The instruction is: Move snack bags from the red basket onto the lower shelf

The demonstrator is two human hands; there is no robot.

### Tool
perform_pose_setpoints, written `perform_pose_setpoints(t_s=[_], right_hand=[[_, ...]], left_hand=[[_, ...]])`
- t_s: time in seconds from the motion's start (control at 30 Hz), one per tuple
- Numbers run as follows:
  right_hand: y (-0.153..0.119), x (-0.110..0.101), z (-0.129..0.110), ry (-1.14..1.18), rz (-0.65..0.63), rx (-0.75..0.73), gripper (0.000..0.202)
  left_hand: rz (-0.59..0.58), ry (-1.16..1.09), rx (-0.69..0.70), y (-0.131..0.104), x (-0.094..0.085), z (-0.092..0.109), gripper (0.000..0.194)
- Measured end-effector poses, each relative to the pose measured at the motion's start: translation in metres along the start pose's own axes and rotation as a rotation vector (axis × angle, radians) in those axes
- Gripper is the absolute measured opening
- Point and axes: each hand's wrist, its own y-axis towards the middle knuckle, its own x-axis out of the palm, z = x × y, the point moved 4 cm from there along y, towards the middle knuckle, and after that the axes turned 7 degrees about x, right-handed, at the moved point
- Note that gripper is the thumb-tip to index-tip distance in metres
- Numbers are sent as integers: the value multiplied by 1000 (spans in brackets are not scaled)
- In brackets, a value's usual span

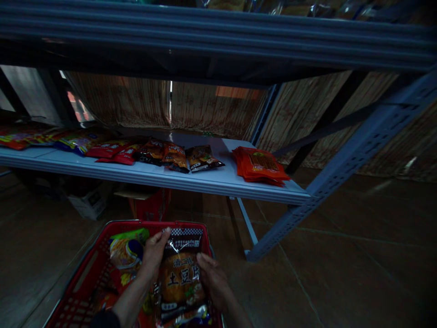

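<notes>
A dark snack bag with a picture of potato slices [182, 282] is upright over the right part of a red shopping basket [82, 273]. My left hand [154, 250] pinches its upper left edge, thumb on the front. On its right edge is my right hand [213, 278], with the thumb on the front and the other fingers partly hidden. Left of the bag, inside the basket, lie a green and blue noodle packet [128, 250] and several red and yellow packets. The bottom of the dark bag overlaps other packets.
A blue metal shelf [218, 180] holds several snack bags [201, 158] and a stack of orange-red packets [261, 165]. Its slanted post [327, 182] stands right. Cardboard boxes [150, 205] lie beneath; an upper shelf [205, 36] hangs overhead.
</notes>
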Motion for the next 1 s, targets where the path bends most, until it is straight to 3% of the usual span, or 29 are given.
perform_pose_setpoints(t_s=[0.27, 0.57, 0.73, 1.0], right_hand=[[8, -11, -2, 79, 107, -28, 34], [-12, 3, -19, -124, -144, -23, 36], [-11, -9, -18, -229, -41, -78, 33], [-4, -18, -21, -502, 170, -312, 39]], left_hand=[[-244, 0, -25, -15, 10, 3, 46], [-122, 24, 45, -8, 3, 1, 44], [-171, 30, 47, -10, 6, 1, 43], [-171, 195, 205, -9, 12, 10, 38]])
